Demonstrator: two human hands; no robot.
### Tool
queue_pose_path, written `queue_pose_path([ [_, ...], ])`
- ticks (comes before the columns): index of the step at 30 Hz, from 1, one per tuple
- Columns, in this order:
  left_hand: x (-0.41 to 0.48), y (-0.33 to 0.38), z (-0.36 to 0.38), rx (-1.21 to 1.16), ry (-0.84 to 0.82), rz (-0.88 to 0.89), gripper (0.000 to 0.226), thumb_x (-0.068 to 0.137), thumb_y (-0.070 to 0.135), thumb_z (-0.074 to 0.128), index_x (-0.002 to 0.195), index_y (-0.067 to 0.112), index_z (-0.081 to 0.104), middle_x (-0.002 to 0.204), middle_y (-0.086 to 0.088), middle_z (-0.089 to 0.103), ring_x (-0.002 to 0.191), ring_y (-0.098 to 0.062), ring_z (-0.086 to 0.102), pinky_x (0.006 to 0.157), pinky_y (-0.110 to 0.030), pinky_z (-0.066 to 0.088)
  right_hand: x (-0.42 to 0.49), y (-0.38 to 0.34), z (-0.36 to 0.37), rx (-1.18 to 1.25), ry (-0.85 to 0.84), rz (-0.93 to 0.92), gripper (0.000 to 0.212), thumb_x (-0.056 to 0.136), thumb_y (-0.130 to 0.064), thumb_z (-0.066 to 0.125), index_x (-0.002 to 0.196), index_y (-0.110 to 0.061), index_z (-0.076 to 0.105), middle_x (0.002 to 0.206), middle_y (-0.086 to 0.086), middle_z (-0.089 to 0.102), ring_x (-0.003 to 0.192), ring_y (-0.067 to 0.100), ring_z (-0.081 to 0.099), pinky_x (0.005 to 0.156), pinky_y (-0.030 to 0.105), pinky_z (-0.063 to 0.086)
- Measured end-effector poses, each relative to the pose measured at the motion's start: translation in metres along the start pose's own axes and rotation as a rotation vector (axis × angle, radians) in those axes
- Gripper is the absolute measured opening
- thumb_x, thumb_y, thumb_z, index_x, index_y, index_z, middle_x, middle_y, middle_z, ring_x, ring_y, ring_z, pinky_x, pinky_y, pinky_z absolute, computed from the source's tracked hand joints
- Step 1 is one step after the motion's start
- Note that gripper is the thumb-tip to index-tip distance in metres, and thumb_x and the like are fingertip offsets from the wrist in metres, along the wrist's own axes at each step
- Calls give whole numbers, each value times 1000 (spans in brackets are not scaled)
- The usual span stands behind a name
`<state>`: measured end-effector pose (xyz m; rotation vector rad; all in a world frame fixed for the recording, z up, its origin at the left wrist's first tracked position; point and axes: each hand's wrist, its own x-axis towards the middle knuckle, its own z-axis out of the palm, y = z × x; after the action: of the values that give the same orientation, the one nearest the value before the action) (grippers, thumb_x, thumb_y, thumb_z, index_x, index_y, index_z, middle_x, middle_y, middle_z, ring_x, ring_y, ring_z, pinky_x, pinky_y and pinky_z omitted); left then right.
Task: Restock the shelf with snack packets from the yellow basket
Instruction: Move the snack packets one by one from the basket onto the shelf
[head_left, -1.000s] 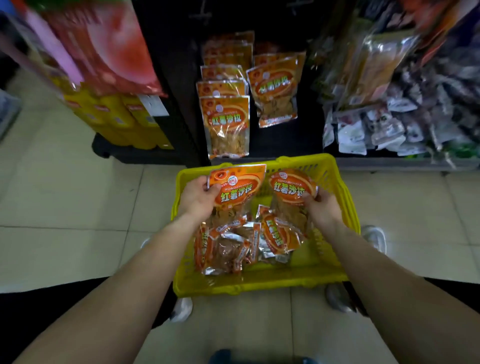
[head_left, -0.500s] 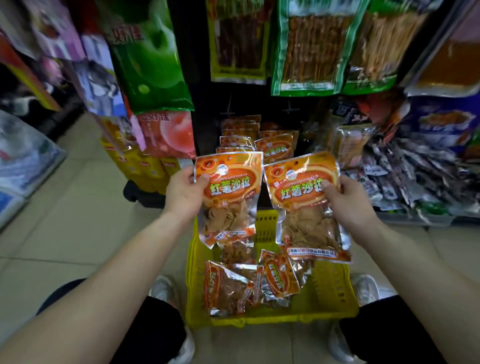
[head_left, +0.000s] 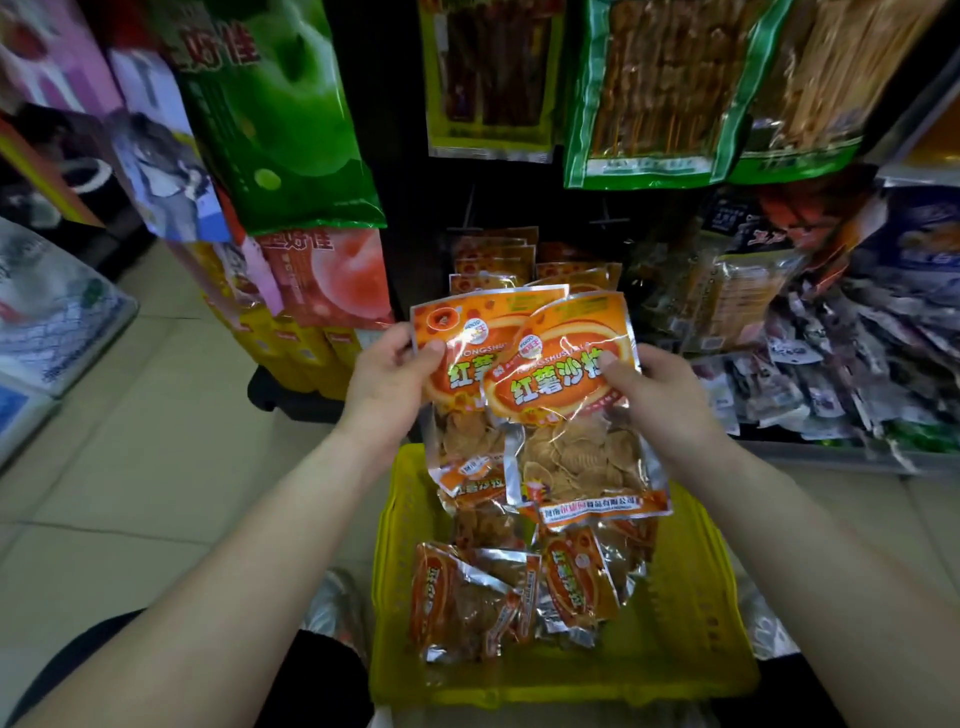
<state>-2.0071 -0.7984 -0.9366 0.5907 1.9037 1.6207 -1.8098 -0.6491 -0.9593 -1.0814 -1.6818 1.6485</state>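
- An orange foil snack packet (head_left: 465, 332) is pinched at its top-left corner by the left hand (head_left: 387, 379).
- A matching second packet (head_left: 571, 415), gripped at its right edge by the right hand (head_left: 660, 395), is overlapped onto the first between the hands.
- Pale chips are shown through clear lower windows.
- The yellow basket (head_left: 400, 571), holding loose packets (head_left: 467, 597), is set below both hands.

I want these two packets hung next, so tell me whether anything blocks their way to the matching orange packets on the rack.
Nothing visible does. The left hand and right hand hold the left packet and right packet up before the hanging orange packets; the two only overlap each other.
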Motion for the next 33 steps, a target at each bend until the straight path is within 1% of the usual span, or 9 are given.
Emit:
queue_pose_path([
  [5,6,4,9,-90,-77,-32,18,101,19,56,114,14,67,105,-7,77,97,-28,74,86,-44,59,8,-3,15,79,68,-51,7,98,-25,62,97,-19,66,89,-2,74,73,7,72,53,20,52],
  [8,7,8,11,-107,-86,-46,18,101,19,56,113,14,68,107,-8,76,100,-30,73,92,-48,57,9,-4,19,123,38,-21,10,98,-24,62,102,-14,64,93,2,73,75,10,73,53,20,52],
  [13,4,12,13,-128,-94,-46,16,101,18,56,109,13,69,106,-11,76,97,-29,74,88,-45,59,9,-5,21,144,75,-16,12,98,-22,63,102,-11,65,92,4,74,77,12,74,56,24,56],
  [16,-2,15,17,-177,-99,-53,19,103,19,54,107,10,70,94,-5,77,82,-17,74,72,-31,59,9,-4,23,95,130,-39,8,97,-25,64,92,-18,64,88,3,73,79,20,73,56,32,57],
  [18,-7,17,21,-184,-105,-32,20,102,26,54,103,15,70,89,0,77,79,-13,74,69,-26,58,9,-3,24,66,181,-49,9,96,-26,65,89,-21,64,86,0,73,80,19,73,59,36,60],
  [21,-14,15,24,-78,-153,61,29,90,35,68,113,17,67,103,1,77,97,-14,74,86,-32,58,9,-2,23,53,221,-57,10,94,-29,68,86,-24,64,89,5,73,83,22,74,67,45,62],
  [23,-15,10,25,-12,-97,103,30,84,27,77,111,21,65,104,4,76,98,-12,73,87,-33,58,9,-2,24,72,222,-51,10,92,-27,70,87,-22,64,89,9,73,83,25,74,66,46,63],
  [28,-8,6,23,-14,84,91,13,97,24,65,105,16,69,94,-2,78,89,-19,75,83,-48,61,9,-5,27,106,182,-60,29,89,-24,75,111,-13,60,91,6,74,79,15,75,63,29,59],
  [33,-2,4,23,-5,130,75,23,100,28,60,110,10,69,94,-3,78,86,-17,76,78,-41,62,11,-1,24,-28,43,-94,9,92,-30,71,99,-26,68,96,2,75,90,17,73,79,40,60],
])
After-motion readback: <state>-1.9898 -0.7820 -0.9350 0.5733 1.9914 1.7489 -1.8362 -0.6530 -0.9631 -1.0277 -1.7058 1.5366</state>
